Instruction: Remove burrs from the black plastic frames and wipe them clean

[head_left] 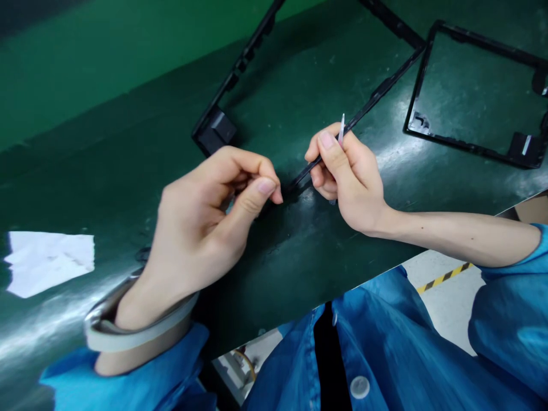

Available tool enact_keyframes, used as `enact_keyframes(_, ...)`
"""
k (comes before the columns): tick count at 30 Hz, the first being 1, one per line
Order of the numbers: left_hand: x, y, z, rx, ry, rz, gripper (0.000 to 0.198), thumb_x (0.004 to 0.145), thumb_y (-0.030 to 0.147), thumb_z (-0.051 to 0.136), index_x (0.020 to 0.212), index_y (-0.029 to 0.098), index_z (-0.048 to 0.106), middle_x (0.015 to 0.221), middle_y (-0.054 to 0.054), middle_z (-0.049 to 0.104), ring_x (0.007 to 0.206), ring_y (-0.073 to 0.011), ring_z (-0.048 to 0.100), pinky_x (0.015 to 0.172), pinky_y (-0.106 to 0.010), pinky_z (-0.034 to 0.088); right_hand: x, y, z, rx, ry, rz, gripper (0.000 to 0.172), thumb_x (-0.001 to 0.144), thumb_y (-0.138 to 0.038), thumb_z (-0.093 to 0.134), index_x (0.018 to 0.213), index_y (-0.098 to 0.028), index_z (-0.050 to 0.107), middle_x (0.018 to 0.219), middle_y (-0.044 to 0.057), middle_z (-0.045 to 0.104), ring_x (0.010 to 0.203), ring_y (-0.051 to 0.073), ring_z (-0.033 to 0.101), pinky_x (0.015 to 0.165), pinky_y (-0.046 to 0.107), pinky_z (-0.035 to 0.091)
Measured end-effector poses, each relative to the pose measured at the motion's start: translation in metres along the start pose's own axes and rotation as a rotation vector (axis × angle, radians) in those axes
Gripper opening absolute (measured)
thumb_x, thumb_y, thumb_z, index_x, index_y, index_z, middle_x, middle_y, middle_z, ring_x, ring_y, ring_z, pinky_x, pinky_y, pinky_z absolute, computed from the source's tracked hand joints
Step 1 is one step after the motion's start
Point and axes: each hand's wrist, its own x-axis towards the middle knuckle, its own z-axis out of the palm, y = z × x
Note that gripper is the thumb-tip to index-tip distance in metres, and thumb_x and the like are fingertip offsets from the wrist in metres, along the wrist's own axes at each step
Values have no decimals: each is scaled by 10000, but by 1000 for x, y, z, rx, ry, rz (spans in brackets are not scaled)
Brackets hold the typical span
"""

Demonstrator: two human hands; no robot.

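Observation:
My left hand [205,222] hovers over the dark green table [107,171] with thumb and fingers pinched together; what they hold is hidden. A tape roll [128,337] sits around my left wrist. My right hand [346,174] is closed on thin light tweezers [341,130], whose top sticks up past my thumb. Both hands meet at the near corner of a large black plastic frame [368,103], which lies flat and runs away toward the upper right.
A second, smaller black frame [466,145] lies at the right. The table's front edge runs diagonally from lower left to right, with floor and a yellow-black stripe [445,278] below. A bright reflection [47,260] shows at left.

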Motion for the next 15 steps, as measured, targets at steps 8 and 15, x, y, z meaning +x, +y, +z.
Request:
enact_keyframes(8, -7, 19, -8, 197, -19, -38, 157, 1054, 432, 788, 1010, 288, 832, 913, 66, 783, 734, -107, 628, 729, -271, 490, 1, 1, 1, 5, 7, 2, 557, 1051, -754, 753, 953, -230, 591, 683, -59, 538, 653, 92, 572, 579, 232, 467)
enact_keyframes(15, -22, 17, -19, 484, -19, 57, 256, 1110, 533, 714, 1183, 320, 836, 921, 58, 764, 745, -143, 652, 731, -326, 462, 3, -1, 2, 55, 18, 7, 549, 1039, -716, 794, 949, -217, 584, 664, -72, 526, 597, 74, 526, 511, 208, 402)
